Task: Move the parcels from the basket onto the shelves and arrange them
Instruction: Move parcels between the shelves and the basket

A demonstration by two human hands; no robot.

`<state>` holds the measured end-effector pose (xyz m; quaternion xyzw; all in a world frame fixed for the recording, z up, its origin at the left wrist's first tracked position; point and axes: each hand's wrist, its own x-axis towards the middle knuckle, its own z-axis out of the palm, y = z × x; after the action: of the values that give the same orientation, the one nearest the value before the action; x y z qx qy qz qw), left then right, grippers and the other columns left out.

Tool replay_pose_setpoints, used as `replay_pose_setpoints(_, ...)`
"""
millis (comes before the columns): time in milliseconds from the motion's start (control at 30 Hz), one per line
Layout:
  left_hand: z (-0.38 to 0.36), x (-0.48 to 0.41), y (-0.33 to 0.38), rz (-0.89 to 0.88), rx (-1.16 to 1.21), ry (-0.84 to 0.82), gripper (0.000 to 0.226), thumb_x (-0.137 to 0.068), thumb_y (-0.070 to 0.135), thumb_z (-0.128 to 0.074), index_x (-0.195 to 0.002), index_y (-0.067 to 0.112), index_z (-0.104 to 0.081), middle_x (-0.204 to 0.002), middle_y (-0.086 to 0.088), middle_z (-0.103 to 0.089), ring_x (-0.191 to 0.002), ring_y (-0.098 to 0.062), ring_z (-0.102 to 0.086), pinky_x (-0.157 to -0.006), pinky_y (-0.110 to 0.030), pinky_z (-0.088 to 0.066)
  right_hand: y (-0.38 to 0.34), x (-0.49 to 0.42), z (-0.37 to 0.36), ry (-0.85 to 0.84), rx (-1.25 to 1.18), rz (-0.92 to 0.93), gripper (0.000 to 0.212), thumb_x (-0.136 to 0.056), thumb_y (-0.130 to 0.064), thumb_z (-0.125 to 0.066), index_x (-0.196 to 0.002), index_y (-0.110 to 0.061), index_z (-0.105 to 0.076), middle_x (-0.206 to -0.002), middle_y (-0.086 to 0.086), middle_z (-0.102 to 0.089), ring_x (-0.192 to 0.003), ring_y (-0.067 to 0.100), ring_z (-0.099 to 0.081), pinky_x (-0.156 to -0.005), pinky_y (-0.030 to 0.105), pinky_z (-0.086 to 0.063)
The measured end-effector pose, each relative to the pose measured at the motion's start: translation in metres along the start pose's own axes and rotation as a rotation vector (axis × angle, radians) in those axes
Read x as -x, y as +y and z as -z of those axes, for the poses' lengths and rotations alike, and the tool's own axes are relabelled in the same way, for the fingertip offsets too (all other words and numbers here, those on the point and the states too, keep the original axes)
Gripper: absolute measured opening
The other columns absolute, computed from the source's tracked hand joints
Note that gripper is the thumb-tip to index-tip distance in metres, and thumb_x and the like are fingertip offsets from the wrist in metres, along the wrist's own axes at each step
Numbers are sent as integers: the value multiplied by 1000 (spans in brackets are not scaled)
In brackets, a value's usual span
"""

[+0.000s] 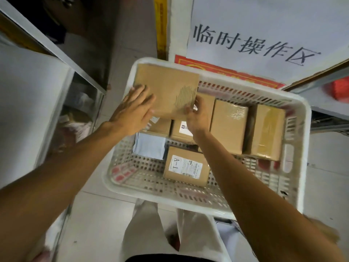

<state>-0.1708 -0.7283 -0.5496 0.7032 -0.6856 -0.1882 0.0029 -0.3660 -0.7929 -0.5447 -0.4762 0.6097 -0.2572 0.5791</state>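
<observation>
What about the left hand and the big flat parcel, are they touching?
Touching. The head view shows the left hand pressed on the big flat parcel at its near left corner.

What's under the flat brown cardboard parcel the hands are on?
Showing past the near edge of the flat brown cardboard parcel: parts of two small labelled cardboard boxes in the white plastic basket. The rest of that far-left corner is covered by the parcel, left hand and right hand.
</observation>
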Motion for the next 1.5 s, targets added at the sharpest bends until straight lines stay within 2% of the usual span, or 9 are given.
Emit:
replay_pose_setpoints(167, -2, 5, 2, 64, 122, -64, 59, -98, 34, -38, -151, 17, -22, -162, -4, 0, -148, -19, 7, -117, -48, -21, 12, -2, 3, -44, -40, 24, 38, -98, -3, -51, -136, -7, -43, -120, 4, -58, -107, 28, -62, -92, 40, -54)
replay_pose_setpoints(333, 17, 3, 16, 154, 149, -182, 59, -98, 27, -43, -152, 17, -20, -162, -3, 4, -148, -19, 8, -116, -45, -19, -4, 2, 7, -47, -44, -103, 43, -97, 2, -49, -138, -8, -44, -134, 9, -56, -102, 16, -64, -89, 29, -55)
replay_pose_setpoints(500, 55, 16, 24, 117, 283, -334, 44, -98, 24, -46, -141, 14, -44, -148, -7, -37, -133, -27, -39, -100, -32, -39, -36, 27, 27, -185, 468, 19, 52, -100, -27, -52, -149, -15, -38, -147, 10, -48, -130, 28, -49, -107, 39, -42)
replay_pose_setpoints(567, 78, 25, 26, 118, 229, -317, 49, -98, 31, -48, -145, 20, -38, -151, -5, -36, -137, -26, -36, -108, -36, -34, -55, 35, 39, -220, 512, 87, 55, -98, -29, -54, -149, -17, -38, -152, 9, -40, -138, 28, -38, -111, 38, -35)
replay_pose_setpoints(833, 171, 89, 52, 266, 176, -8, 58, -98, 37, -48, -150, 25, -27, -154, -5, -32, -138, -26, -34, -109, -35, -31, -146, 59, 40, -471, 779, 345, 77, -91, -53, -56, -155, -29, -20, -163, 3, -15, -148, 32, -16, -119, 50, -22)
replay_pose_setpoints(1000, 219, 172, 61, 491, 421, 148, 59, -99, 32, -48, -151, 29, -21, -157, -1, -24, -140, -24, -32, -113, -43, -31, -199, 104, 20, -643, 728, 570, 90, -83, -60, -63, -155, -29, -19, -163, 6, -13, -149, 28, -15, -119, 42, -19)
replay_pose_setpoints(1167, 261, 293, 57, 669, 183, 281, 64, -96, 35, -53, -151, 28, -20, -160, -1, -16, -146, -22, -18, -118, -42, -19, -248, 174, -22, -901, 719, 774, 94, -82, -52, -71, -155, -28, -17, -163, 6, -11, -149, 28, -13, -120, 43, -19)
replay_pose_setpoints(1333, 297, 405, 70, 838, 324, 472, 61, -91, 28, -63, -146, 29, -35, -146, -3, -42, -112, -18, -55, -94, -25, -39, -282, 267, -83, -1161, 540, 856, 94, -80, -51, -72, -155, -31, -18, -158, -1, -28, -142, 23, -32, -108, 33, -32)
replay_pose_setpoints(1500, 308, 511, 90, 974, 387, 652, 64, -91, 21, -63, -147, 26, -31, -145, -7, -41, -107, -19, -57, -87, -25, -42, -298, 365, -141, -1353, 472, 961, 97, -78, -50, -75, -154, -37, -16, -161, -4, -22, -143, 22, -30, -104, 31, -34)
